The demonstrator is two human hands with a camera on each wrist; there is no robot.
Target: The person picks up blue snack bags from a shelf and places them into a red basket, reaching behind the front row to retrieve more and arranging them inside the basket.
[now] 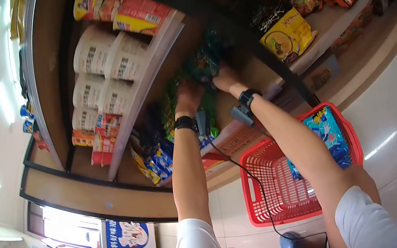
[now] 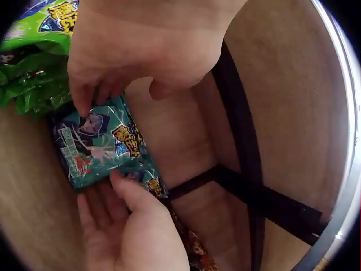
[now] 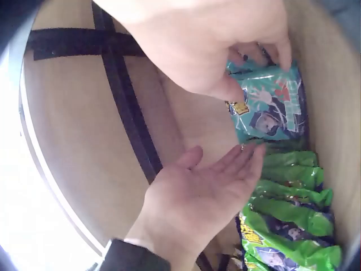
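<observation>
A teal snack packet (image 2: 93,144) with a cartoon figure lies at the front of a small stack on the shelf. My right hand (image 3: 225,51) pinches its edge, thumb on the printed face and fingers around the side. On the opposite edge rest the fingertips of my left hand (image 2: 149,51), its fingers nearly straight and its thumb apart. In the head view the left hand (image 1: 189,97) is over green snack packets (image 3: 293,226), and the right hand (image 1: 228,80) reaches deeper into the shelf beside it.
A red shopping basket (image 1: 248,189) stands on the floor below, holding teal-blue packets (image 1: 327,133). White tubs (image 1: 90,52) fill the shelf section at left, and yellow noodle packs (image 1: 289,36) sit at right. A dark shelf post (image 1: 272,58) stands beside my right arm. A cable (image 1: 249,168) hangs between my arms.
</observation>
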